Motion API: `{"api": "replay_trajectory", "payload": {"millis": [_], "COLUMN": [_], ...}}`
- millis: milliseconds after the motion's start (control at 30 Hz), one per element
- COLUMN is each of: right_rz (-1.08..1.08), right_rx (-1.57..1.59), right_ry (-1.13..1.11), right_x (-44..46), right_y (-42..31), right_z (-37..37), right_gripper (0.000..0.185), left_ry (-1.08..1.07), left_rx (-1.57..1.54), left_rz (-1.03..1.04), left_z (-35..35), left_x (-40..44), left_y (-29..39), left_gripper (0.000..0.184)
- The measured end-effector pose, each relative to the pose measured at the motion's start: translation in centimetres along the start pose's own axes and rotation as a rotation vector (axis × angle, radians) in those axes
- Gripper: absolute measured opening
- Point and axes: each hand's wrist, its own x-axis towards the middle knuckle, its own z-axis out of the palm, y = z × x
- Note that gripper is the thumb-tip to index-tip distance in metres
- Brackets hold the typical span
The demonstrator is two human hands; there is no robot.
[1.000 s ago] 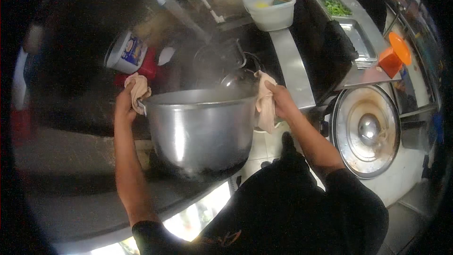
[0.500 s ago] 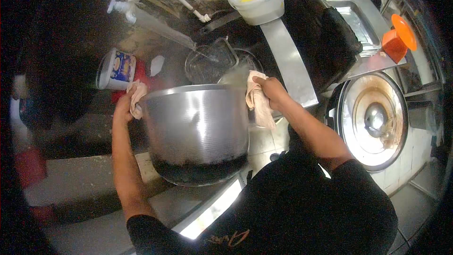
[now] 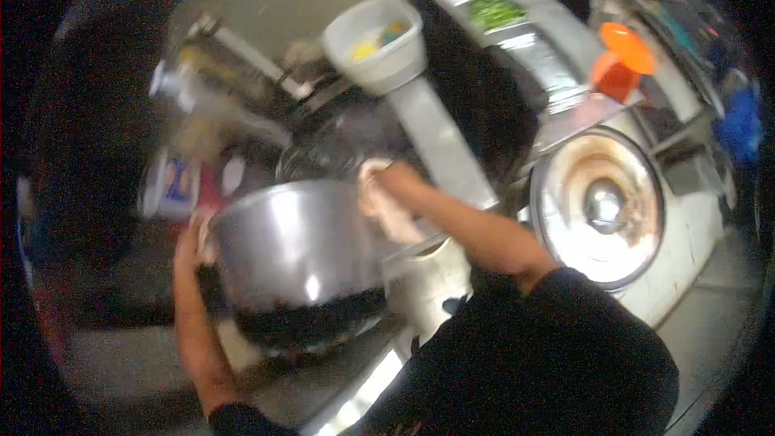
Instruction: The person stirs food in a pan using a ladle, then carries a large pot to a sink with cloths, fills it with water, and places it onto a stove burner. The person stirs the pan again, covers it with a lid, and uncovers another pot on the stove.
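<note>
A large, deep metal pot (image 3: 295, 246) with a blackened lower side is held in front of my body between both hands. My left hand (image 3: 190, 249) is closed at the pot's left rim, with a pale cloth (image 3: 207, 244) against the metal. On the opposite side, my right hand (image 3: 395, 180) is wrapped round a second pale cloth (image 3: 391, 214) at the rim, its loose end hanging down. The cloths and fingers cover whatever handles the pot has. What is inside the pot is not visible. Motion blurs the view.
Beyond the pot are a white tap (image 3: 168, 81) and a white tub with a blue label (image 3: 176, 182). A white container (image 3: 375, 69) with sponges stands by a metal ledge (image 3: 444, 141). At right are a big round lid (image 3: 601, 234), an orange container (image 3: 615, 77) and a tray of greens (image 3: 494, 12).
The view has swung, so the surroundings sit lower and further left. The pot has also shifted left and down in view, less than the background. Both hands keep their grip.
</note>
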Motion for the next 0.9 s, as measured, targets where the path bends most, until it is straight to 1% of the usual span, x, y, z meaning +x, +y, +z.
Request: {"api": "replay_trajectory", "payload": {"millis": [33, 67, 133, 167, 233, 267, 300, 333, 367, 400, 433, 467, 500, 533, 600, 667, 700, 800, 900], "right_rz": [-0.070, -0.065, -0.008, 0.037, 0.091, -0.007, -0.099, -0.254, -0.359, -0.290, -0.164, 0.007, 0.361, 0.289, 0.236, 0.274, 0.264, 0.304, 0.216], "right_rx": [-0.002, 0.035, 0.138, 0.190, 0.190, 0.053, -0.088, -0.329, -0.405, -0.229, -0.014, 0.146, 0.220, 0.133, 0.233, 0.591, 0.509, 0.427, 0.649], "right_ry": [-0.004, 0.006, 0.028, 0.039, 0.074, 0.100, 0.140, 0.141, 0.117, 0.035, -0.056, -0.105, -0.061, -0.003, 0.058, 0.064, 0.097, 0.201, 0.069], "right_x": [-0.2, -0.1, 0.5, 0.8, 1.8, 2.8, 3.8, 3.9, 4.3, 5.0, 5.9, 7.5, 10.7, 10.6, 8.4, 6.9, 9.4, 9.6, 8.9], "right_y": [0.1, 0.2, 0.2, 0.2, 0.7, 1.9, 3.0, 3.9, 4.5, 5.1, 5.8, 6.6, 8.5, 7.5, 4.3, 2.4, 4.9, 4.9, 4.4], "right_z": [-0.2, 0.0, 0.0, -0.1, 0.1, 0.0, 0.0, -0.1, -0.2, -0.5, -0.1, 0.3, 1.0, 1.0, 1.4, 1.3, 1.8, 2.2, 1.9], "right_gripper": [0.029, 0.030, 0.031, 0.032, 0.034, 0.034, 0.034, 0.034, 0.031, 0.028, 0.027, 0.025, 0.023, 0.023, 0.024, 0.026, 0.027, 0.027, 0.029], "left_ry": [-0.240, -0.506, -0.068, -0.056, 0.015, 0.061, -0.028, -0.125, -0.010, -0.033, -0.056, -0.078, -0.045, 0.084, -0.057, -0.068, -0.080, -0.018, -0.093], "left_rx": [-0.101, -0.238, -0.098, -0.095, 0.031, 0.093, 0.050, -0.005, 0.112, 0.124, 0.139, 0.155, 0.030, 0.048, -0.129, -0.217, -0.258, -0.186, -0.175], "left_rz": [0.181, 0.327, 0.179, 0.011, 0.023, 0.030, 0.164, 0.292, 0.557, 0.466, 0.374, 0.283, 0.192, 0.072, -0.026, 0.004, 0.022, -0.030, 0.072], "left_z": [-3.8, -7.4, 2.1, 0.9, 1.9, 2.2, 2.1, 1.9, 3.6, 2.2, 0.8, -0.6, 2.0, 2.3, 1.8, 3.7, 4.5, 3.6, 2.8], "left_x": [5.1, 9.9, -1.2, 0.9, 0.6, 0.5, 0.7, 0.9, 0.3, 1.0, 1.6, 2.1, 0.0, 0.9, 0.9, -2.2, -3.1, -2.0, -2.4], "left_y": [-2.7, -5.2, 1.9, 1.1, 2.4, 3.0, 2.9, 2.8, 2.9, 2.2, 1.5, 0.9, 2.6, 3.6, 3.3, 4.0, 4.4, 3.5, 3.4], "left_gripper": [0.037, 0.037, 0.037, 0.035, 0.035, 0.035, 0.038, 0.041, 0.042, 0.041, 0.040, 0.039, 0.037, 0.036, 0.037, 0.037, 0.038, 0.036, 0.033]}}
